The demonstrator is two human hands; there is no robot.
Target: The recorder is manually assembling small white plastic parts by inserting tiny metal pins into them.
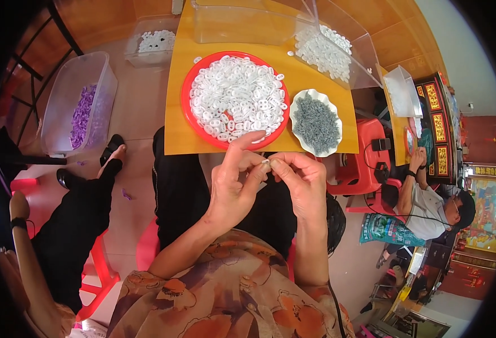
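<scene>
My left hand (pixel 231 180) and my right hand (pixel 303 179) meet at the table's near edge, with thumbs and fingers pinched together. Between their fingertips is a small white piece (pixel 266 161), mostly covered by the fingers. Just beyond my left hand stands a round red basin (pixel 185 101), heaped with white oval plastic pieces (pixel 234 93) with small holes in them. To its right, a white scalloped dish (pixel 323 152) holds many tiny grey pieces (pixel 315 121). My left index finger is raised in front of the basin's near rim.
Clear plastic bins stand on the yellow table (pixel 175 138), one with white pieces (pixel 329 53). On the left floor, a clear tub (pixel 51 127) contains purple pieces (pixel 83 115). A person's leg (pixel 85 219) is at left. Another person (pixel 434 203) sits at right, beyond red stools (pixel 366 146).
</scene>
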